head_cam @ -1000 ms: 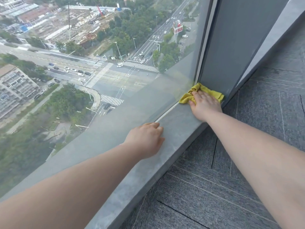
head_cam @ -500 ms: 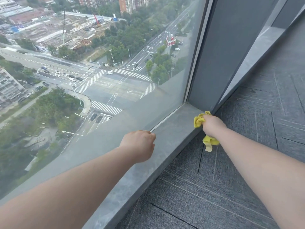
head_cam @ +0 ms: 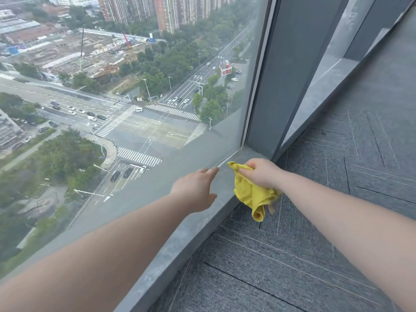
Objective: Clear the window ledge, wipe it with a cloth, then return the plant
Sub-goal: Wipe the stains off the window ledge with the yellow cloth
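High above a busy road junction, floor-to-ceiling glass [head_cam: 135, 109] meets a narrow grey window ledge [head_cam: 180, 239], and that ledge runs bare from the near corner right up to the dark frame post [head_cam: 270, 75]. Nothing stands on it, so the clearing step looks done. Over on the right, the right hand [head_cam: 262, 174] has its fingers curled tight round a bunched yellow cloth [head_cam: 253, 195], and the cloth hangs off the ledge's front edge, dangling over the grey carpet tiles [head_cam: 315, 244], not pressed flat to the stone. The left hand [head_cam: 195, 190] reaches out just beside it, fingers straight and relaxed, fingertips close to the glass line, holding nothing; whether the palm actually touches the ledge is hard to tell from this angle. With the cloth gathered up and clear of the surface, my read is that the wipe is finishing or between passes, though the stone shows no obvious wet trail to confirm it. And the plant? Nowhere in view, not on the ledge, not on the visible carpet, so it must sit somewhere outside the frame. That leaves the last leg open: fetch the plant and set it back on the ledge, and neither hand is on it yet.
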{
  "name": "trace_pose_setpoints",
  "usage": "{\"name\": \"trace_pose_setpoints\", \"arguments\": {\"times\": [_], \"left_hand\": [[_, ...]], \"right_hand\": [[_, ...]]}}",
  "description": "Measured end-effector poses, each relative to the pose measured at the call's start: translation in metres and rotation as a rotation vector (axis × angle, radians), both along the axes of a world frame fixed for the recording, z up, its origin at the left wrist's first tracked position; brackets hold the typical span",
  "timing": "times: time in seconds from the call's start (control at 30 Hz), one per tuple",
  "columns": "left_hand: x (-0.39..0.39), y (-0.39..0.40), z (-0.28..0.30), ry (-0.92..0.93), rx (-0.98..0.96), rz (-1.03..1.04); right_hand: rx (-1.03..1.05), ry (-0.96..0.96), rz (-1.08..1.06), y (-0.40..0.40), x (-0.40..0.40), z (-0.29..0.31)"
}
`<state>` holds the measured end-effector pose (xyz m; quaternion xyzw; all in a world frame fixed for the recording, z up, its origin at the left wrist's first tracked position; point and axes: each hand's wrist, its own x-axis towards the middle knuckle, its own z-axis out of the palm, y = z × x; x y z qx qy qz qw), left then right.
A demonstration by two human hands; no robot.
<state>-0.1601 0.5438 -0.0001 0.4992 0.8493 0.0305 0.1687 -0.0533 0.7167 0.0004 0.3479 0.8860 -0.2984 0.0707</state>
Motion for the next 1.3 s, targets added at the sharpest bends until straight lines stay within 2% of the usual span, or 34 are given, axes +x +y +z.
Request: {"name": "trace_pose_setpoints", "arguments": {"times": [0.13,0.3,0.43,0.5,0.57,0.63,0.93,1.13,1.3], "left_hand": [[0.004,-0.003,-0.013,-0.061,0.075,-0.029],[0.009,-0.006,-0.011,-0.031,0.057,-0.056],[0.015,-0.004,-0.001,0.073,0.035,-0.022],[0.018,-0.012,0.008,0.093,-0.029,0.001],[0.020,-0.024,0.017,0.094,-0.077,0.008],[0.019,-0.032,0.022,0.091,-0.103,0.005],[0.007,-0.045,0.056,0.020,-0.135,0.081],[0.012,-0.071,0.116,0.006,-0.164,0.067],[0.034,-0.117,0.215,0.038,-0.181,0.060]], "right_hand": [[-0.120,-0.033,0.113,-0.024,0.005,0.005],[-0.245,-0.005,0.188,-0.049,0.013,0.006],[-0.279,0.011,0.223,-0.060,0.011,0.014],[-0.174,-0.115,0.289,-0.065,0.014,0.021],[0.032,-0.263,0.384,-0.069,0.018,0.028],[0.138,-0.311,0.425,-0.071,0.021,0.034],[0.126,-0.305,0.369,-0.084,0.019,0.067],[0.134,-0.318,0.351,-0.096,0.028,0.125],[0.154,-0.286,0.356,-0.137,0.049,0.219]]}}
